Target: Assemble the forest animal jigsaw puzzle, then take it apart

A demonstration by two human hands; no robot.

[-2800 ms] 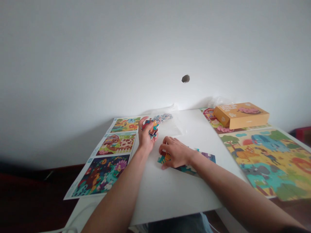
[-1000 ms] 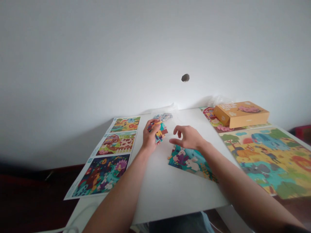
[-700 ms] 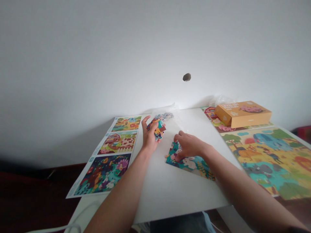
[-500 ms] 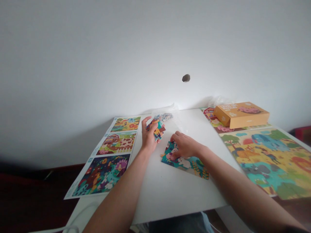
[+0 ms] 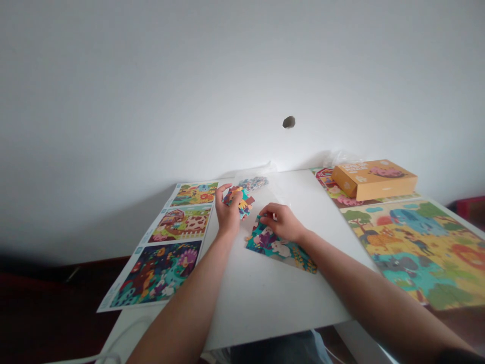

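Note:
A bunch of colourful jigsaw puzzle pieces (image 5: 244, 203) is gripped in my left hand (image 5: 228, 216), the thumb lying over them. To its right, a partly assembled jigsaw puzzle (image 5: 279, 246) with white rabbits and teal leaves lies on the white table (image 5: 257, 303). My right hand (image 5: 285, 222) is over its upper edge, thumb and fingertips brought together. Whatever may be between those fingertips cannot be made out. Beyond the left hand lies a clear plastic bag (image 5: 254, 183) with more puzzle pieces in it.
At the left lies a picture sheet (image 5: 161, 247) with three scenes. An assembled animal puzzle (image 5: 417, 247) covers the right side, with a yellow box (image 5: 375, 179) behind it on another farm picture (image 5: 333, 189). Crumpled clear plastic (image 5: 341, 157) rests against the wall.
My right hand has lifted from flat on the rabbit puzzle to a pinch near its upper edge. My left hand still holds its pieces, tilted slightly differently. The view has shifted a little.

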